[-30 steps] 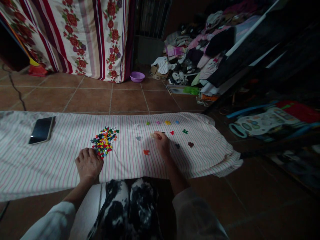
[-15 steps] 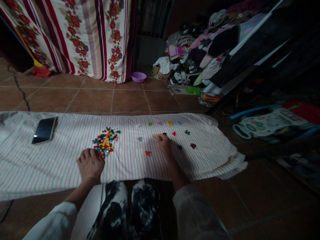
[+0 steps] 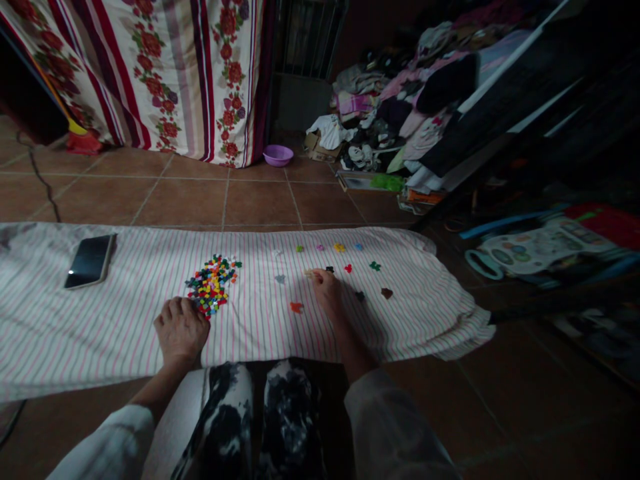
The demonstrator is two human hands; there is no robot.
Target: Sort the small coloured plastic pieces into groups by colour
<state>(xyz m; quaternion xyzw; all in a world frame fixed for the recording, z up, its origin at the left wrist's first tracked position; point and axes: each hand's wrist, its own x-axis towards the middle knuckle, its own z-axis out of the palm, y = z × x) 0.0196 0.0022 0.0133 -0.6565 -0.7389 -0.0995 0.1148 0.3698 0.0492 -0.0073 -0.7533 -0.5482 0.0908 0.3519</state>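
My right hand (image 3: 326,288) is over the middle of the striped cloth, thumb and finger pinched on small beige toy bricks (image 3: 310,273); how many are between the fingertips is too small to tell. Just beyond it lies a black cluster (image 3: 329,269), and a red one (image 3: 348,268) is to its right. A grey cluster (image 3: 280,279) and an orange cluster (image 3: 297,307) lie to its left. My left hand (image 3: 181,330) rests palm down with curled fingers, fingertips hidden, at the near edge of a mixed pile of small coloured bricks (image 3: 213,283).
Along the cloth's far side are white, lime (image 3: 299,249), pink, yellow (image 3: 339,247) and blue clusters. Dark green (image 3: 375,266) and brown (image 3: 387,293) ones sit further right. A phone (image 3: 90,261) lies at left. Beyond, a purple basin (image 3: 278,155) stands on the tiled floor.
My right hand has shifted very slightly left, staying pinched at the beige bricks. The left hand keeps its place beside the pile.
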